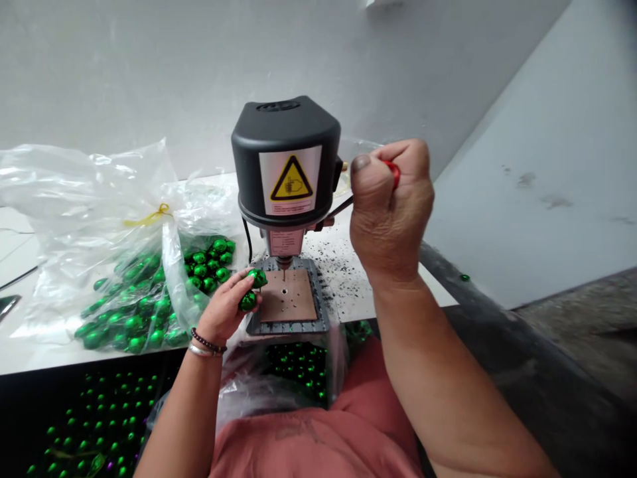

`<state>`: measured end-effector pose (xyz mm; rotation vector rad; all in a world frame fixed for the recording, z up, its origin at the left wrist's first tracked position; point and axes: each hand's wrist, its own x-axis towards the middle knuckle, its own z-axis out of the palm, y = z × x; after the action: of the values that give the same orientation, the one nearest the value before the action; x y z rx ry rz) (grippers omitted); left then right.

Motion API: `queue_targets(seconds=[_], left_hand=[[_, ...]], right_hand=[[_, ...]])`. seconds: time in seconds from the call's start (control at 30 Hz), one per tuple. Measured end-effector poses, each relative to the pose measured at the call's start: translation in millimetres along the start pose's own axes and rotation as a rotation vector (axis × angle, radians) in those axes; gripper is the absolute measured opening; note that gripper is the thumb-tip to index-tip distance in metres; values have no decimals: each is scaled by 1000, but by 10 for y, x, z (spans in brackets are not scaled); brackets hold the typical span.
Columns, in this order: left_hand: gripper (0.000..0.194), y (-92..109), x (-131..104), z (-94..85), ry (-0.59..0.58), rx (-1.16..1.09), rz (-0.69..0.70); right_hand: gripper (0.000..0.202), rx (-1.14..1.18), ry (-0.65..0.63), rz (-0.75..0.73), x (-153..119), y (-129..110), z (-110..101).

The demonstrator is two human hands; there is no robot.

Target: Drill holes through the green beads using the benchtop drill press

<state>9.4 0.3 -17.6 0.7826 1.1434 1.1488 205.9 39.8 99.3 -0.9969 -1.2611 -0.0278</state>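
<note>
A small black drill press (286, 159) with a yellow warning label stands on the white table. My right hand (393, 206) is wrapped in a fist round the red-ended feed lever (393, 174) at its right side. My left hand (233, 302) holds shiny green balls (247, 301) at the left edge of the brown wooden board (293, 307) on the drill's base. The thin drill bit (284, 273) points down above a hole in that board, apart from the balls. Fingers hide part of the balls.
A clear plastic bag (172, 252) with several green balls lies on the table at left. Dark shavings (348, 279) are scattered right of the base. More green balls (99, 425) sit below the table, and one ball (464, 277) lies at right near the wall.
</note>
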Motion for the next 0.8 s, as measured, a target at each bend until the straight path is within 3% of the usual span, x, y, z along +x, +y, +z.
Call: queue_targets(seconds=[0.23, 0.57, 0.8], left_hand=[[40, -117, 64, 185, 8, 319, -43], [30, -124, 155, 324, -57, 890, 82], [30, -121, 128, 418, 19, 1231, 212]], right_hand=[[22, 23, -40, -19, -10, 5, -24], [21, 77, -68, 17, -18, -49, -70], [21, 52, -84, 1, -32, -31, -78]])
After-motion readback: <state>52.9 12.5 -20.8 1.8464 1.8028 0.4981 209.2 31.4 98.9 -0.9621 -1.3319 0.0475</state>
